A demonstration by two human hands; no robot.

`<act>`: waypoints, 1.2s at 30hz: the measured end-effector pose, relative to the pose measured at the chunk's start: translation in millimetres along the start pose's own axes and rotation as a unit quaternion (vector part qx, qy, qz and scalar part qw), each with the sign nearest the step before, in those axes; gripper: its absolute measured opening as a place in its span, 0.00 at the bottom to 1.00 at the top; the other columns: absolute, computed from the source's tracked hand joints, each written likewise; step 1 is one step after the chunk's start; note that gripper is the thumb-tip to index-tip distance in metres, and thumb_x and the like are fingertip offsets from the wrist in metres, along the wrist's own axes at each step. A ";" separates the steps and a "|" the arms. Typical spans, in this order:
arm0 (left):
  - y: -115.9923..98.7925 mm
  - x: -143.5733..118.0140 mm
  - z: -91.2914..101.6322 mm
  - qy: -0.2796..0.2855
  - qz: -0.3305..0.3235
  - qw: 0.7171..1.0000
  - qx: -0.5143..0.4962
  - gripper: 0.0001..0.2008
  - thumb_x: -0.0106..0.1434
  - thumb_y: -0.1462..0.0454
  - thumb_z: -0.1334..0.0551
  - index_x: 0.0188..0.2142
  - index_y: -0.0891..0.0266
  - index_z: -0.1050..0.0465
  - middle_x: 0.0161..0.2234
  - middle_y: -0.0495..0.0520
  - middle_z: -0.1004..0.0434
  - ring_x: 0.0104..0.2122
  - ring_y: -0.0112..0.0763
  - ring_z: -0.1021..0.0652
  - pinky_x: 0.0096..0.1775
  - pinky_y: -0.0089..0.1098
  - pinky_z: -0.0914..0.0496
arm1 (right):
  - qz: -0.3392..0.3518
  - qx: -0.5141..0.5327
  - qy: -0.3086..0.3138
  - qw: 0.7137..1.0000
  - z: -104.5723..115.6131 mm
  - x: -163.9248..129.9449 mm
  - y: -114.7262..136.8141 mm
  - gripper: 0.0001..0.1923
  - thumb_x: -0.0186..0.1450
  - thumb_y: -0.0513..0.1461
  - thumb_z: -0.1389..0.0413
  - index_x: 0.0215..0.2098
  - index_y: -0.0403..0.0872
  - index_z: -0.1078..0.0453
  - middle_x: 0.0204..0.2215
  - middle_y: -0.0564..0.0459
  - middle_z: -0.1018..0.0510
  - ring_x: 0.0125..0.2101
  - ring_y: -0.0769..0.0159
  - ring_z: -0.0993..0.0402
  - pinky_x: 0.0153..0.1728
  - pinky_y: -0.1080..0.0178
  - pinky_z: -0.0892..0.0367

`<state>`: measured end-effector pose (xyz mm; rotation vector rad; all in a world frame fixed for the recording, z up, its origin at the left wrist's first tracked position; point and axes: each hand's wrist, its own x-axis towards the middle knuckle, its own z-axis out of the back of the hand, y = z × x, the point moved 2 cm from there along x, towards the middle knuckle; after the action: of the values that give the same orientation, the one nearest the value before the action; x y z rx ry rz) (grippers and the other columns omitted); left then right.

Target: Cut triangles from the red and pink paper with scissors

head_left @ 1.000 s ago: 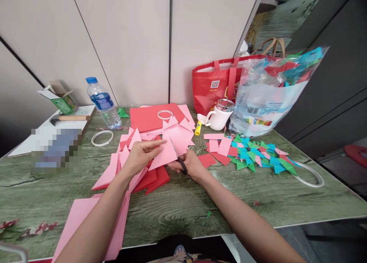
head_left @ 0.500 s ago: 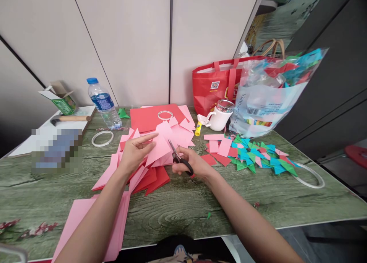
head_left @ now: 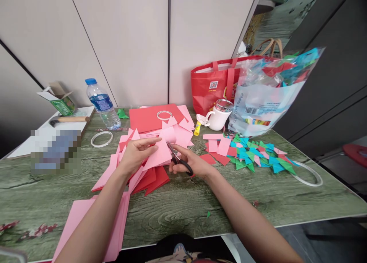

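Between the thumb and fingers of my left hand (head_left: 137,152) is a piece of pink paper (head_left: 158,156), held above a heap of cut paper. My right hand (head_left: 187,161) grips black-handled scissors (head_left: 174,155), fingers wrapped in the loops. The scissor blades are at the right edge of the pink paper, and its upper part curls over there. Under both hands lie loose pink pieces and red paper pieces (head_left: 157,180). A stack of pink sheets (head_left: 119,224) lies partly beneath my left forearm.
Behind the heap are red sheets (head_left: 140,117) with a tape roll (head_left: 164,115) on top. A water bottle (head_left: 102,106) stands left, a white mug (head_left: 219,116) and yellow glue stick (head_left: 197,128) right. Colored paper triangles (head_left: 252,154) spread before a plastic bag (head_left: 258,114). A hammer (head_left: 70,119) lies far left.
The scissor blades have moved up and left onto the pink paper, whose upper part now curls over. My left hand has shifted slightly along with the paper.
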<state>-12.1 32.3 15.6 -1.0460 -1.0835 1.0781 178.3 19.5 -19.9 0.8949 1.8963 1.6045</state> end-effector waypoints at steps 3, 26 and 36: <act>0.2 -0.4 -1.4 0.002 0.002 1.000 -0.002 0.17 0.50 0.61 0.34 0.41 0.62 0.24 0.42 0.59 0.23 0.40 0.37 0.24 0.38 0.31 0.29 | -0.001 0.011 -0.004 1.000 -1.5 0.7 -1.6 0.43 0.53 0.39 0.38 0.61 0.46 0.54 0.26 0.54 0.24 0.26 0.70 0.28 0.31 0.65 0.34; -6.2 -5.5 -19.1 0.081 -0.022 0.995 0.059 0.15 0.53 0.63 0.37 0.42 0.58 0.24 0.45 0.57 0.27 0.27 0.24 0.29 0.20 0.23 0.39 | 0.029 -0.028 -0.151 0.988 -6.6 9.9 -9.6 0.21 0.42 0.41 0.34 0.30 0.45 0.37 0.22 0.58 0.27 0.25 0.68 0.30 0.30 0.65 0.36; -5.2 -6.3 -19.2 0.082 -0.006 0.995 0.049 0.15 0.53 0.63 0.37 0.42 0.59 0.24 0.46 0.58 0.29 0.17 0.13 0.41 0.16 0.22 0.48 | 0.014 -0.024 -0.166 0.986 -7.1 9.7 -9.2 0.18 0.41 0.38 0.35 0.27 0.45 0.37 0.19 0.60 0.30 0.21 0.72 0.36 0.23 0.69 0.42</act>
<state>6.7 23.2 16.8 -1.0284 -0.8959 1.0081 165.2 21.3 -27.3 1.0968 1.6141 1.4075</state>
